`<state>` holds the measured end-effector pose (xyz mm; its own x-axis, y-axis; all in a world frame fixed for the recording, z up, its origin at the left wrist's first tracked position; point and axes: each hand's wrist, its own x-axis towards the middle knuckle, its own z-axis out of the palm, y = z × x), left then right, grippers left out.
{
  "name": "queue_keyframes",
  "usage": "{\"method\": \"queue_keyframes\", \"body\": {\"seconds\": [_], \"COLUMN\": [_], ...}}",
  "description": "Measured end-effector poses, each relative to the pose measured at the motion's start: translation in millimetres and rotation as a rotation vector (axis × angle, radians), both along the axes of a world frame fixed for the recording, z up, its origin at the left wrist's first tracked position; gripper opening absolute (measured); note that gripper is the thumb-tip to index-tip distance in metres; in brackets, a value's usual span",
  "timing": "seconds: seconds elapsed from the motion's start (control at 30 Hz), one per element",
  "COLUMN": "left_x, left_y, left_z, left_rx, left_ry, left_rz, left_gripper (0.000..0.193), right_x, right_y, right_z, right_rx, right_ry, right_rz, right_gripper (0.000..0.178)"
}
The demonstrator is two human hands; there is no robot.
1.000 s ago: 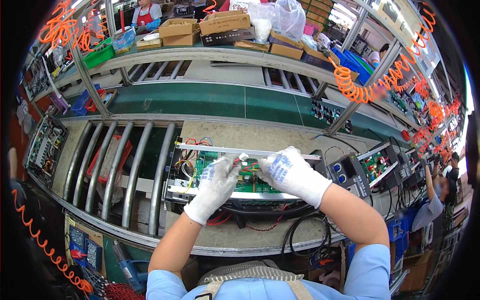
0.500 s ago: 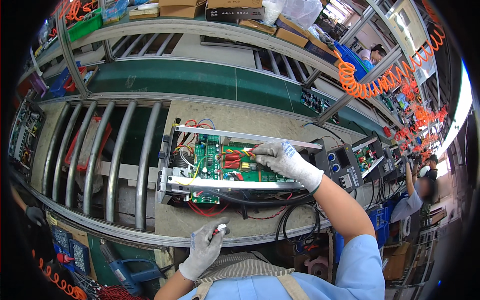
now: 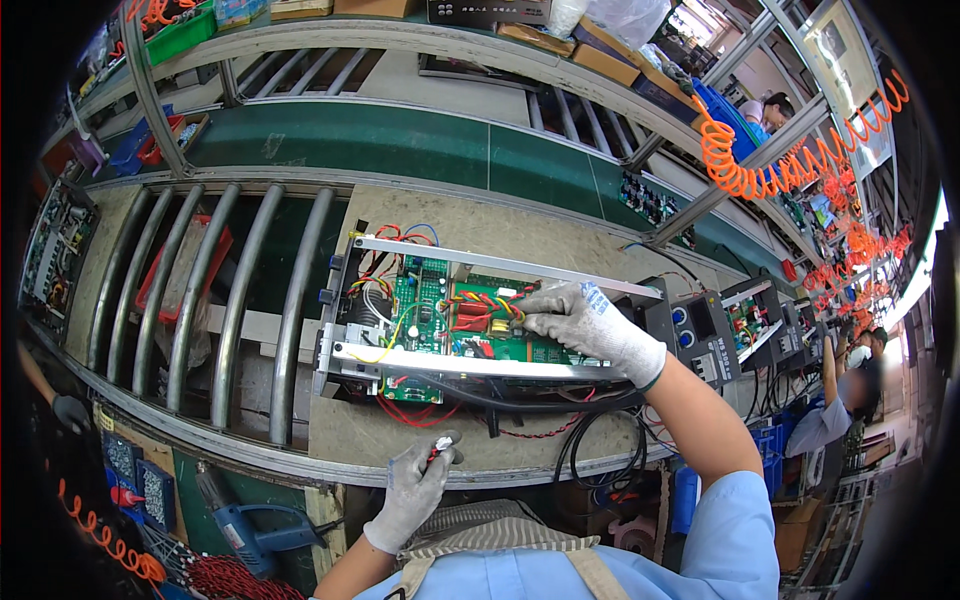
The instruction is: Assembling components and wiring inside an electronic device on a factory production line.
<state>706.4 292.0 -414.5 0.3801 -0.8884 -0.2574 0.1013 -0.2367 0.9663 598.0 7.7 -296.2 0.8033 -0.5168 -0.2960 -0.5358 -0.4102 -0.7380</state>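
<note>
A long open metal chassis with green circuit boards lies on the worn bench in front of me. My right hand, in a grey-white glove, reaches over its right part. Its fingers are closed on a bundle of twisted red, yellow and green wires above the board. Near the bench's front edge, my left hand, gloved too, pinches a small white connector with red and dark wire beside it. Black cables run along the chassis's near side.
Metal rollers lie left of the bench, with a red bin beneath. A blue heat gun rests at lower left. Dark-cased units stand at right. Orange coiled hoses hang at upper right. Other people work at both sides.
The view has shifted slightly. My right hand still grips the twisted wires, which now arch up a little more. My left hand keeps the white connector, now tipped more upward.
</note>
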Motion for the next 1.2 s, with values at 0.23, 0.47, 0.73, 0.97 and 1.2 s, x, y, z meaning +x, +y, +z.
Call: {"method": "queue_keyframes", "body": {"seconds": [0.23,0.47,0.73,0.97,1.2], "left_x": [-4.6,15.5,28.3,25.8,21.4], "left_y": [4.3,23.4,34.5,25.1,18.6], "left_z": [-15.5,-15.8,-21.4,-17.6,-21.7], "left_rx": [-0.005,0.073,0.124,0.135,0.137], "left_ry": [-0.02,0.104,0.209,0.205,0.205], "left_rz": [-0.021,0.103,0.134,0.138,0.13], "left_gripper": [0.025,0.024,0.025,0.025,0.024], "right_x": [16.9,13.8,15.8,8.9,20.0], "right_y": [7.2,1.1,0.1,-2.2,0.4], "right_z": [19.5,16.4,15.9,9.8,26.3], "right_rx": [-0.342,-0.162,-0.17,-0.098,-0.335], "right_ry": [0.231,0.245,0.269,0.19,0.304], "right_rz": [0.165,-0.005,0.036,-0.007,0.181], "right_gripper": [0.031,0.03,0.029,0.027,0.024]}}
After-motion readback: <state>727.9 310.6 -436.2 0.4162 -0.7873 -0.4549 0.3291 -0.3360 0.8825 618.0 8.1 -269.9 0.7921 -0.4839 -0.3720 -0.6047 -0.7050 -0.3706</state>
